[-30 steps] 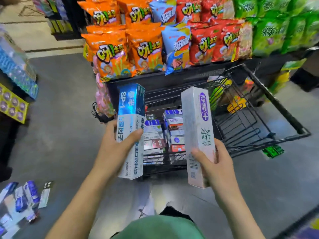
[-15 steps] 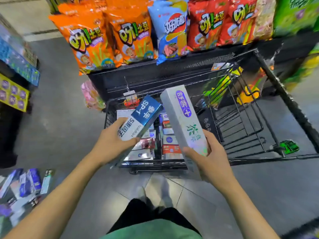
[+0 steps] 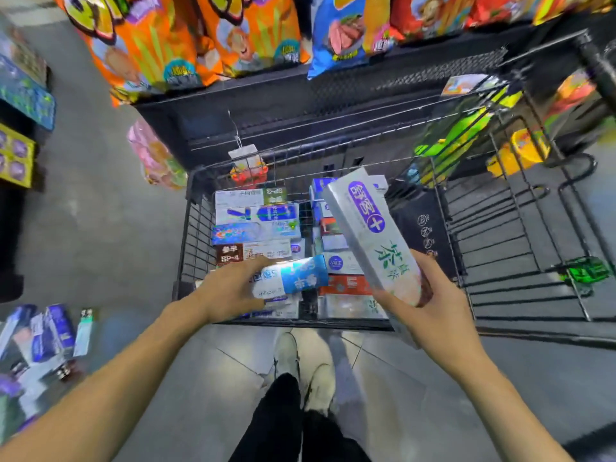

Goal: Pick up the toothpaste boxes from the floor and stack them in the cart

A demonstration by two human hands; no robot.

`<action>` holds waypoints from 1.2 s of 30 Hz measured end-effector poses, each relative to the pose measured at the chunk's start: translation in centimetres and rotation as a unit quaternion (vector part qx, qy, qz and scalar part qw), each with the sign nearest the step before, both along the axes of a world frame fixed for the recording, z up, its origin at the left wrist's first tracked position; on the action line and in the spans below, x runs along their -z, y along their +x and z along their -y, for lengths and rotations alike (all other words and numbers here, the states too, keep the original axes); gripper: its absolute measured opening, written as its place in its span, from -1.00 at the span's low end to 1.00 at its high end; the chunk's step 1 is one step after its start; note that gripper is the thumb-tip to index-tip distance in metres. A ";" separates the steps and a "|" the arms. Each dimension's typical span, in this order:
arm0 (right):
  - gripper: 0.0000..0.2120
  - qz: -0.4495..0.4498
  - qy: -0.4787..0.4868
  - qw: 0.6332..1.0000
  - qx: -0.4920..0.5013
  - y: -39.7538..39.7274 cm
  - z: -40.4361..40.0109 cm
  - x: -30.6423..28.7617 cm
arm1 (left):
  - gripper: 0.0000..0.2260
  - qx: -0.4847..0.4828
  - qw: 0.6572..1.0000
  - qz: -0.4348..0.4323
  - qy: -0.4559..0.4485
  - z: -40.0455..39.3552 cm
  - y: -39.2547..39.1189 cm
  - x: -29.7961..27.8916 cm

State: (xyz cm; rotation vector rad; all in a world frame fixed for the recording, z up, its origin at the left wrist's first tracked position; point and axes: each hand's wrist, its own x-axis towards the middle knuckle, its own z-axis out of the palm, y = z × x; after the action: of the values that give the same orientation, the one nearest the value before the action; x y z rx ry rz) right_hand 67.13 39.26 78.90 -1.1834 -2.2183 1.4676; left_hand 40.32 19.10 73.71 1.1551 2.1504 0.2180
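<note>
The cart holds two stacks; the left hand grips a blue box and the right hand a white box above it, while loose boxes remain left of it.

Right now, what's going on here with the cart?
A person is loading toothpaste boxes into a wire cart. The left hand holds a blue-and-white box low over the stacked boxes inside; the right hand grips a white box tilted above them. More boxes lie on the floor.
</note>
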 end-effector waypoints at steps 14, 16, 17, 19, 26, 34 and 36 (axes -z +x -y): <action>-0.38 0.110 0.085 0.982 -0.129 -3.0 0.1 3.8 | -0.47 0.069 0.986 -0.047 -0.143 -0.1 -1.7 11.1; -0.39 0.105 0.083 0.983 -0.128 -3.4 -0.1 4.1 | -0.49 0.093 0.983 -0.045 -0.149 -0.3 -1.7 11.7; -0.40 0.102 0.080 0.983 -0.127 -3.6 -0.1 4.2 | -0.50 0.102 0.982 -0.038 -0.154 -0.3 -1.6 12.0; -0.43 0.096 0.073 0.985 -0.126 -3.8 -0.2 4.5 | -0.51 0.102 0.981 -0.026 -0.161 0.0 -1.6 12.6; -0.46 0.074 0.057 0.987 -0.131 -4.1 -0.3 4.7 | -0.50 0.043 0.987 0.042 -0.147 0.5 -2.0 12.3; -0.36 0.125 0.113 0.968 -0.184 -6.1 -0.6 5.3 | -0.60 -0.111 0.973 -0.194 0.059 6.8 -3.7 8.9; -0.37 0.146 0.129 0.958 -0.213 -7.3 -0.6 6.0 | -0.52 -0.127 0.952 -0.266 0.082 8.7 -4.0 8.7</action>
State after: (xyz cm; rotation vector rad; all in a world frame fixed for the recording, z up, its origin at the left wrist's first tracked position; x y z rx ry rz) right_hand 59.82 39.84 72.92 -0.9236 -2.9043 1.1326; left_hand 36.32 10.45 65.05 1.1155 2.8098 0.2206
